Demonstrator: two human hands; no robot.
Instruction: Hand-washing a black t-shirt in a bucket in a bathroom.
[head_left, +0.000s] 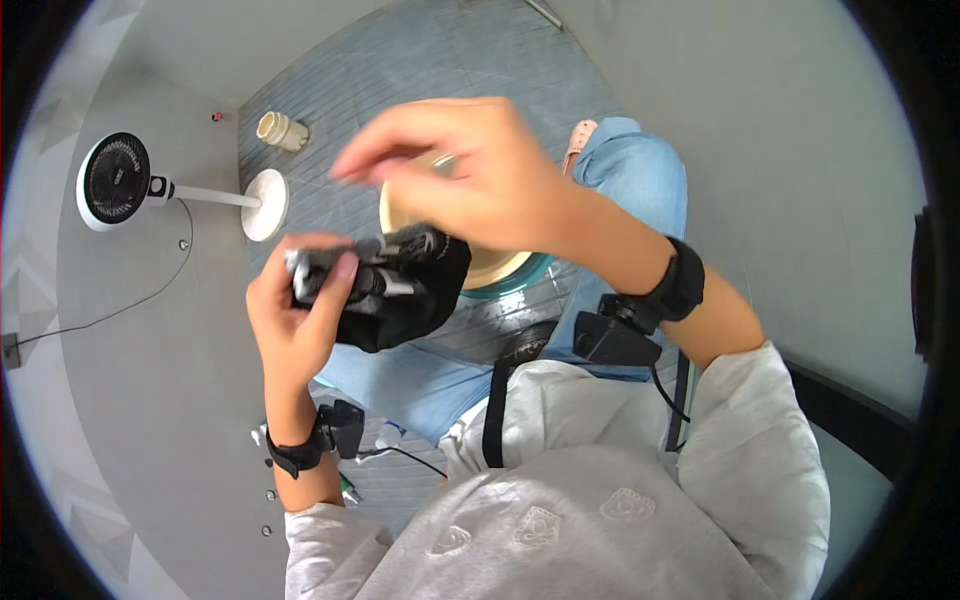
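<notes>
My left hand (300, 300) grips a dark, soft item (405, 315), black with grey-and-white parts, its thumb pressed on the top. Whether this is a cap, a shoe or a bag I cannot tell. My right hand (480, 172) is raised above and to the right of it, fingers bent and somewhat blurred, with nothing visible between them. Below the right hand, a cream-coloured basin (495, 271) is partly hidden, over a teal basin (517, 283). Both wrists wear black straps with small devices.
A white pedestal fan (264, 206) stands at the left, its cord (142, 300) running along the wall. A cream container (283, 132) lies on the grey floor (420, 60) near it. My jeans-clad legs (630, 172) flank the basins. Small bottles (388, 435) are by my left forearm.
</notes>
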